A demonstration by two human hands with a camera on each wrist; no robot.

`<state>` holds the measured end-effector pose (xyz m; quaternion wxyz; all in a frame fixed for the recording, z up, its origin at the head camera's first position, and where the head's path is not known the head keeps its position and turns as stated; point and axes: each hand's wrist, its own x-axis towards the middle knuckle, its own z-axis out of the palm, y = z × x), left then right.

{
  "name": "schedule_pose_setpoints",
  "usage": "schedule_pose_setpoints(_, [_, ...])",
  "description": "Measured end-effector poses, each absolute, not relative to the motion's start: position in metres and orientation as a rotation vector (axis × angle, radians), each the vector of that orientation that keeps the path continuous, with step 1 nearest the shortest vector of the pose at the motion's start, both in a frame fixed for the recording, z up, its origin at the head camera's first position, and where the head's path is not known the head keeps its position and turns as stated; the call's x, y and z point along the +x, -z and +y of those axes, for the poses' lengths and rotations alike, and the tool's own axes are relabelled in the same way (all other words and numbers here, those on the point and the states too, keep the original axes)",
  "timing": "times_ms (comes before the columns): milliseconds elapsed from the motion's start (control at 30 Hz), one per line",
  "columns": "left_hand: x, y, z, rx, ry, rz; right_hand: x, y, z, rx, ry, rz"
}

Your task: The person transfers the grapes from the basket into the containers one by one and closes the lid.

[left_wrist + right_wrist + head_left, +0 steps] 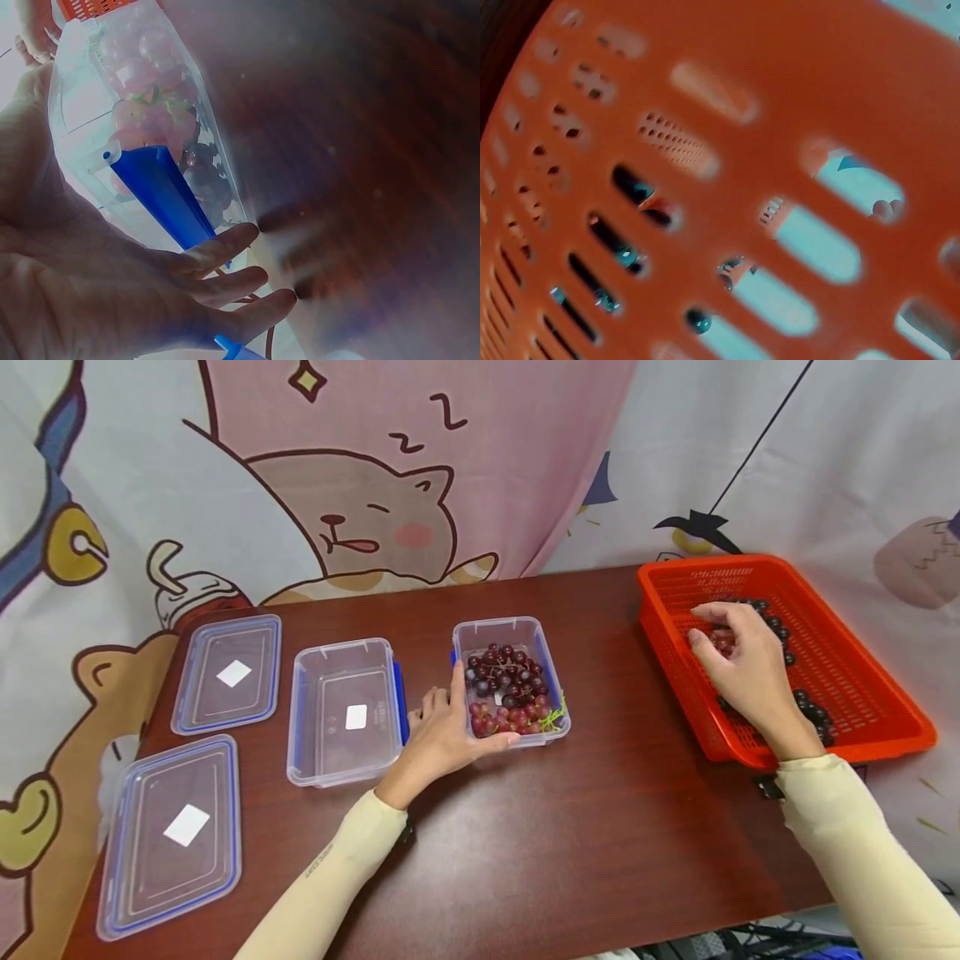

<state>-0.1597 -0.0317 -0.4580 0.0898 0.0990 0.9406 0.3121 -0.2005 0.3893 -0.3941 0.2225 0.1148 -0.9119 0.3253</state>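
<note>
My left hand [438, 735] steadies a clear plastic container [491, 625], index finger along its left side and thumb across the front rim. Inside lie dark grapes [504, 672] at the back and red grapes [510, 720] with green stems in front. The left wrist view shows these fingers nearly straight beside the container's blue clip [161, 195]. My right hand [750, 677] is over the orange basket [870, 643], thumb and index finger bent but apart. Red grapes [723, 643] show between them, and bunches of dark grapes [813, 714] lie around. Basket slats fill the right wrist view, hiding the hand.
An uncovered clear container [382, 647] with a white label inside stands left of the left hand. Two clear lids [258, 635] with blue seals lie at the table's left end. A printed cloth [525, 460] hangs behind the brown table [600, 827].
</note>
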Motion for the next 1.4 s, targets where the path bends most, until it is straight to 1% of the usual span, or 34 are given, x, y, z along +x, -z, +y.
schedule_pose_setpoints(500, [-0.160, 0.455, -0.030, 0.295, -0.936, 2.802, -0.205, 0.392, 0.420, 0.237, -0.836, -2.604])
schedule_pose_setpoints(833, [-0.158, 0.456, -0.031, 0.300, -0.985, 2.785, -0.208, 0.392, 0.445, 0.131, -0.816, -2.753])
schedule_pose_setpoints(1233, [-0.156, 0.456, -0.028, 0.292, -0.928, 2.790, -0.216, 0.396, 0.469, 0.094, -0.785, -2.888])
schedule_pose_setpoints(1400, [-0.156, 0.456, -0.027, 0.283, -0.913, 2.788, -0.218, 0.399, 0.477, 0.119, -0.743, -2.916])
